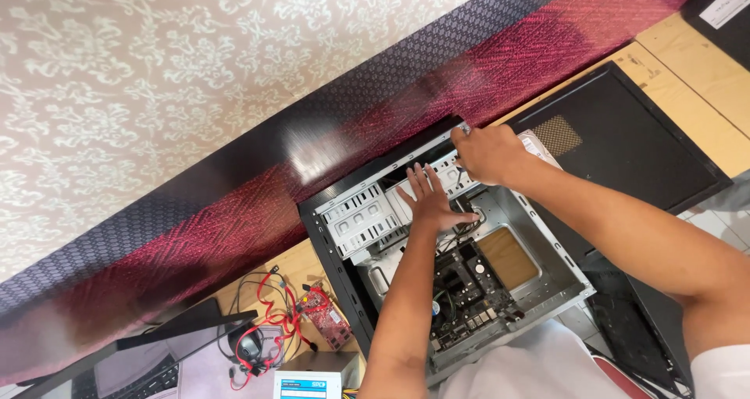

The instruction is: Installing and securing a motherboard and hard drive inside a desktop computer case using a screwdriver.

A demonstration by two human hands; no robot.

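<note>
A: Fingers of left hand [431, 200] spread flat on the drive cage [367, 219]. Right?
B: Right hand [488, 153] curled at the case [547, 270] top edge; grip unclear. Case lies open on the table [687, 63].

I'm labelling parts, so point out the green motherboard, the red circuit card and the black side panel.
Green motherboard [469, 286], head view, its centre.
Red circuit card [328, 315], head view, its middle.
Black side panel [625, 145], head view, flat face.

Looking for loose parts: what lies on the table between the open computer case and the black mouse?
In the head view, a red circuit card and tangled red cables lie between the computer case and mouse.
</note>
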